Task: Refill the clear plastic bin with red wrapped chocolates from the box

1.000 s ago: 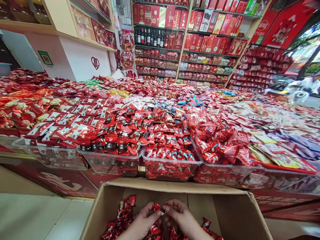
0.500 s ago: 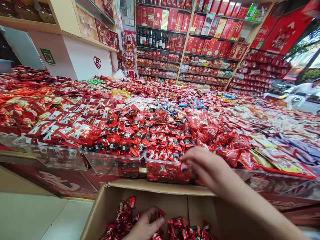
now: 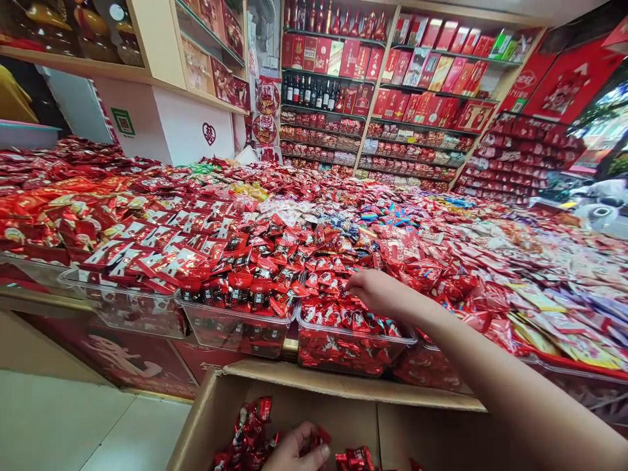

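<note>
My left hand point(image 3: 300, 450) is down inside the open cardboard box point(image 3: 294, 387), its thumb and fingers curled around a red-wrapped candy point(image 3: 321, 434). More red-wrapped candies point(image 3: 252, 418) lie heaped beside it in the box. My right hand point(image 3: 375, 292) reaches over the box to a clear plastic bin point(image 3: 343, 347) and is at the small red candies point(image 3: 338, 314) piled in it. Its fingers look bent together; whatever is between them is hidden behind the hand.
Next to that bin stands another clear bin point(image 3: 235, 333) of red and black wrapped candies. Piles of wrapped sweets point(image 3: 294, 176) spread over the wide display behind. Shelves with bottles and red boxes point(image 3: 333, 55) line the back. Pale floor tiles point(image 3: 98, 418) show at lower left.
My right hand has gone from the bin's front edge up onto the candies in it. My left hand stays in the box with its candy. The whole view has shifted slightly.
</note>
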Motion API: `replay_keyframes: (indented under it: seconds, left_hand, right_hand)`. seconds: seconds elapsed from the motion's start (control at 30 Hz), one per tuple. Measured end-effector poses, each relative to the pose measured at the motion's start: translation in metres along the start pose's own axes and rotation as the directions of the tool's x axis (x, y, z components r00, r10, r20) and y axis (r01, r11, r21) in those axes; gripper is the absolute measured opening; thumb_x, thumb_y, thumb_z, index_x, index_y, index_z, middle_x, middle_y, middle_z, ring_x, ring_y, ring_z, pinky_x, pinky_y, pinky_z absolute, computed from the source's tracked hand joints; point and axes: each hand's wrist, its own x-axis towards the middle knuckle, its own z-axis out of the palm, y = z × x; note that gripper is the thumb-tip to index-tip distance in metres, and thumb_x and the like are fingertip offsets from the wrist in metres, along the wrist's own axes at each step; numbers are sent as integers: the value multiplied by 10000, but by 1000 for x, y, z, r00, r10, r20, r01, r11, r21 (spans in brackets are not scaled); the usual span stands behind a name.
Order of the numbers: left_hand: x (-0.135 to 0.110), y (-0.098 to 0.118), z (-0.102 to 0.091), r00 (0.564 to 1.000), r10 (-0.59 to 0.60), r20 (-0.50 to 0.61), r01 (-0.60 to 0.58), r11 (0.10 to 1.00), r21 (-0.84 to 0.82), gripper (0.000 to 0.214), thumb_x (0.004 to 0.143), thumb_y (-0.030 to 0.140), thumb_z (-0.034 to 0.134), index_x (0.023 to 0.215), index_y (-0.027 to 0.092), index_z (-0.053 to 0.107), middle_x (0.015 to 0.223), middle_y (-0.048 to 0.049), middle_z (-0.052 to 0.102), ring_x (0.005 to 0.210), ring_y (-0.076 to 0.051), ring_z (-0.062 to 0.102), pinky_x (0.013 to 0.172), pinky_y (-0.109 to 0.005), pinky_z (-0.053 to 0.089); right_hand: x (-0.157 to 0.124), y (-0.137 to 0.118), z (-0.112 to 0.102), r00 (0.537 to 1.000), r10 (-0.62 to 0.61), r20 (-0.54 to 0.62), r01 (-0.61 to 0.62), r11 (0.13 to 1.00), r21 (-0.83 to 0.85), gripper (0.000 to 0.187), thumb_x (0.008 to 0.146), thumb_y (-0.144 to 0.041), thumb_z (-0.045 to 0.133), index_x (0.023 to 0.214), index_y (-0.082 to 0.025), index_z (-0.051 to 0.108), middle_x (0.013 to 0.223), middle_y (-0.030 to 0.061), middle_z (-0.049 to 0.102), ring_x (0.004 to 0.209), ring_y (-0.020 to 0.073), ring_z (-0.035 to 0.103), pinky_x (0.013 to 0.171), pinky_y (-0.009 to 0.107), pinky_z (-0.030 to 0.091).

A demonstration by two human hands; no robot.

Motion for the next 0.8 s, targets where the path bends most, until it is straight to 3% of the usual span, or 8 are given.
replay_keyframes:
  seconds: [0.17,0.33,0.63,0.8]
  left_hand:
    - [-1,-1,0,1000,6,17,-6,999,38,229,676,383,507,748,165,505,696,12,525,694,-133,475,657,-235,349]
    - [0,-2,-2,1000,-13,1,13,999,29,244,648,393,531,741,169,507,703,13,525,700,-136,476,663,-236,353]
    - [-2,2,2,998,-49,32,46,995,86,222,671,368,509,767,168,513,636,25,507,609,-111,457,583,-217,341]
    - [-1,-7,-1,1000,-13,11,12,999,48,216,669,382,513,746,180,513,708,16,540,697,-127,483,656,-221,359]
  right_hand:
    - [33,-3,5,990,-122,-71,112,984,-137,237,737,-213,449,915,-111,567,858,90,608,850,193,519,773,315,315]
    - [51,-1,18,989,-139,-49,130,979,-154,356,627,-323,593,906,-105,560,825,87,604,814,207,522,760,317,326]
    - [48,-1,22,988,-149,-49,142,981,-130,225,620,-186,585,833,-114,577,811,75,575,796,190,504,665,258,371]
    - [29,-7,4,983,-141,-121,135,989,-55,222,687,-265,533,853,-122,569,836,65,555,835,175,484,726,282,364]
